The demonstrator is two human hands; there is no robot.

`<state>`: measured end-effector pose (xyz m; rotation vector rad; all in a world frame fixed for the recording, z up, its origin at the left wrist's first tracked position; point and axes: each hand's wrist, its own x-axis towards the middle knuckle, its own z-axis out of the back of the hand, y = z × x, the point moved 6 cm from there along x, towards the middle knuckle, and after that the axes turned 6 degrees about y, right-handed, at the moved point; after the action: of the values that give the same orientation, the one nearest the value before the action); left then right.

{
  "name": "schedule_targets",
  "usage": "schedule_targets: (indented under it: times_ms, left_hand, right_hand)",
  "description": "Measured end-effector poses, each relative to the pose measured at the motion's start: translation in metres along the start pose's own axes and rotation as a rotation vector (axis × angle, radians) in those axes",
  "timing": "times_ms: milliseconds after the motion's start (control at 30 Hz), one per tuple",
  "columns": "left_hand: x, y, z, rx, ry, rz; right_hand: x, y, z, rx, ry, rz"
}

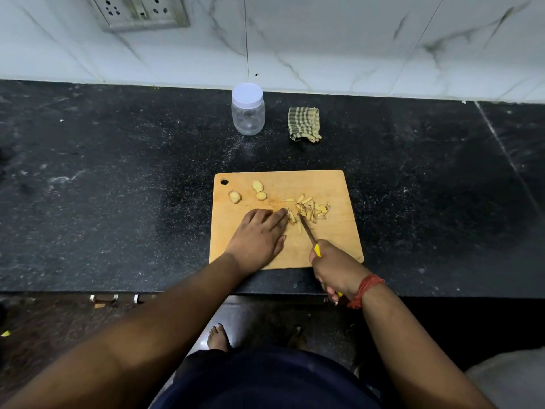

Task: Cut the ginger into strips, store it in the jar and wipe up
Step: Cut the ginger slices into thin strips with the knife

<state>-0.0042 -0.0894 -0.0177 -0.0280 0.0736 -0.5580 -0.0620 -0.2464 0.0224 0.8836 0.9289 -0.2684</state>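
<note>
A wooden cutting board (333,184) lies on the black counter. On it are three uncut ginger pieces (258,190) at the upper left and a heap of ginger strips (309,208) right of centre. My left hand (259,236) lies flat on the board, its fingertips pressing a ginger slice (291,216). My right hand (333,267) grips the yellow handle of a knife (306,231), whose blade tip rests beside that slice. An empty clear jar (248,113) with a white lid stands behind the board, and a checked cloth (304,124) lies to its right.
The black stone counter (118,187) runs left and right, backed by a white marble wall (354,45) with a socket plate (141,11). The counter's front edge is just below the board. My bare feet (218,338) stand on the floor below.
</note>
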Motion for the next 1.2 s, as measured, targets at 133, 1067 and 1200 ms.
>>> schedule_targets:
  times_ms: [133, 1067, 1200]
  left_hand:
    - [-0.015, 0.004, -0.001, -0.109, -0.049, 0.083]
    - [0.019, 0.051, 0.023, -0.138, -0.138, 0.256]
    - [0.032, 0.068, 0.027, -0.073, -0.024, 0.286]
  right_hand:
    - [0.001, 0.002, 0.010, 0.093, -0.046, 0.031]
    - [0.026, 0.041, 0.032, 0.130, -0.067, 0.170]
    - [0.029, 0.044, 0.029, 0.112, -0.059, 0.166]
